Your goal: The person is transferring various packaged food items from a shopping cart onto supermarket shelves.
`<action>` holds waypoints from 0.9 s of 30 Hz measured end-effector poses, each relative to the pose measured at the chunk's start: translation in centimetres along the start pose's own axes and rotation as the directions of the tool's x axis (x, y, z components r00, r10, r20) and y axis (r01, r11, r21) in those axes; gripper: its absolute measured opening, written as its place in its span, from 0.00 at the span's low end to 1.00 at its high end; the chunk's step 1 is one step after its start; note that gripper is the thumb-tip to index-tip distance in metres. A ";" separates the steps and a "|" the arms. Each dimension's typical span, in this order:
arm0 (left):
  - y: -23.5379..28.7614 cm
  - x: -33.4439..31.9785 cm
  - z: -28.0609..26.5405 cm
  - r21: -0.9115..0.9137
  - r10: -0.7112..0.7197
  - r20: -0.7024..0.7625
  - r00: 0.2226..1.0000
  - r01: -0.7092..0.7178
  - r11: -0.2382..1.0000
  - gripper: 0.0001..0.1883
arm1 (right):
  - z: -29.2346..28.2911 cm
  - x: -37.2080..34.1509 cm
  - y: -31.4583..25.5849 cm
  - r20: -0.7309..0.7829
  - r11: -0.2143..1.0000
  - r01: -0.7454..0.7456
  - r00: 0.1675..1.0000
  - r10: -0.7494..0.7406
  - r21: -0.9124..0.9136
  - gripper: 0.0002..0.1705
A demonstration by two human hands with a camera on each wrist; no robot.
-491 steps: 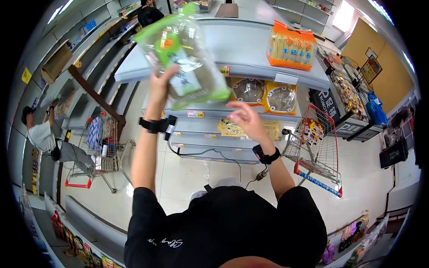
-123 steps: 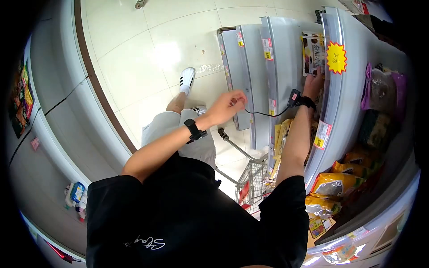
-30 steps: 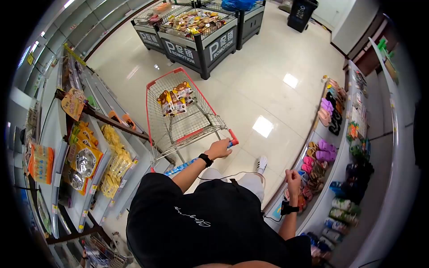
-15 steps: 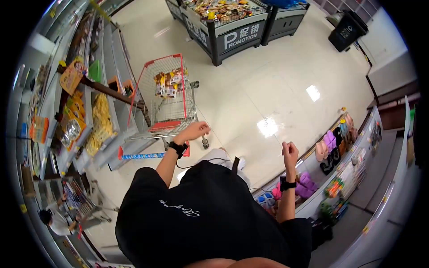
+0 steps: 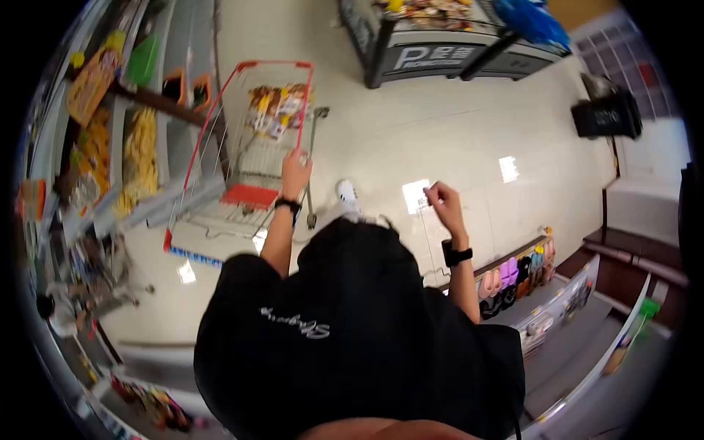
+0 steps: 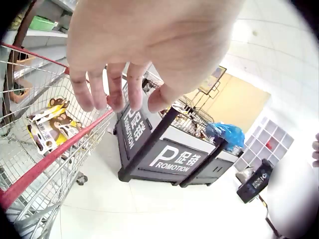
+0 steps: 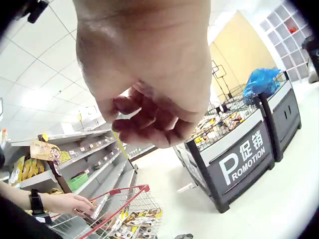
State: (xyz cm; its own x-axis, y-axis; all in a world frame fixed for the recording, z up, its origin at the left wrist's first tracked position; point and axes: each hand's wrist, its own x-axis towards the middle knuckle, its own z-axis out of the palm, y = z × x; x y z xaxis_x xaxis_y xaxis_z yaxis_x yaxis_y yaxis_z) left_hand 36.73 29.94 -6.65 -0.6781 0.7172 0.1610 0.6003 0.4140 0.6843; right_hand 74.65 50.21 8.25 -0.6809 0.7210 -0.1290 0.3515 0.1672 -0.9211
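Note:
A wire shopping cart (image 5: 249, 196) with red rims stands ahead and to the left. Inside lie several snack packets (image 6: 52, 124) in white and yellow, printed with brown bear faces. My left hand (image 5: 296, 176) is at the cart's right side rim; in the left wrist view its fingers hang relaxed, overlapping the red rim (image 6: 55, 157). Off to the right, over the floor, my right hand (image 5: 447, 209) hangs with loosely curled fingers and nothing in it. The right wrist view shows those curled fingers (image 7: 149, 135) up close.
Grey shelves at left bear yellow packs (image 5: 139, 158). Promotion bins (image 5: 447, 59) stand ahead, a blue plastic bag (image 5: 532, 26) on one. Farther right is a black bin (image 5: 607, 117). Slippers (image 5: 506, 275) line a low shelf at right. Another person (image 5: 62, 312) is at far left.
Over the last second my left hand has left the cart's handle and moved forward to its side rim. My right hand has swung forward. Earlier frames show shelf packages being handled.

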 end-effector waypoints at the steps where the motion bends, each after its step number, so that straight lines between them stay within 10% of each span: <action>1: -0.3 2.2 0.0 0.028 -0.027 0.007 1.000 0.027 0.999 0.14 | -0.3 2.5 -1.4 0.033 1.000 0.004 0.999 -0.005 0.018 0.18; 5: -6.2 7.5 3.0 -0.033 -0.089 -0.104 0.991 0.086 0.996 0.15 | -0.4 12.5 -0.7 0.038 0.999 -0.050 0.998 0.049 0.019 0.18; 8: -7.7 11.2 2.6 -0.302 -0.444 0.063 0.894 0.441 0.845 0.12 | 0.5 19.8 -2.4 0.110 0.989 -0.086 0.991 0.072 0.125 0.20; 11: -9.2 14.1 2.1 -0.689 -0.739 0.317 0.594 0.680 0.251 0.11 | 1.2 26.8 -1.4 0.221 0.986 -0.109 0.972 0.079 0.125 0.20; 15: -12.5 16.3 1.6 -0.829 -0.799 0.508 0.323 0.437 -0.350 0.14 | 2.1 37.4 0.2 0.360 0.981 -0.126 0.931 0.066 0.145 0.19; 20: -11.8 21.8 1.1 -0.816 -0.920 0.389 0.051 0.483 -0.318 0.18 | 2.3 51.2 2.2 0.485 0.986 -0.129 0.873 0.063 0.104 0.20; 27: -17.5 27.5 0.7 -0.701 -0.733 0.680 0.012 -0.280 -0.655 0.20 | 4.2 64.3 0.3 0.479 0.991 -0.122 0.874 0.084 0.048 0.21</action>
State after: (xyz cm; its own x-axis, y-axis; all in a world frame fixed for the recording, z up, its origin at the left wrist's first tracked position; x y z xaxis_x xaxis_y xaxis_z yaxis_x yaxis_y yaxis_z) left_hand 7.95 42.82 -14.69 -0.1594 0.0863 -0.9834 -0.5013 -0.8653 0.0053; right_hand 28.26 93.82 -1.89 -0.8730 0.3219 -0.3664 0.4008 0.0453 -0.9151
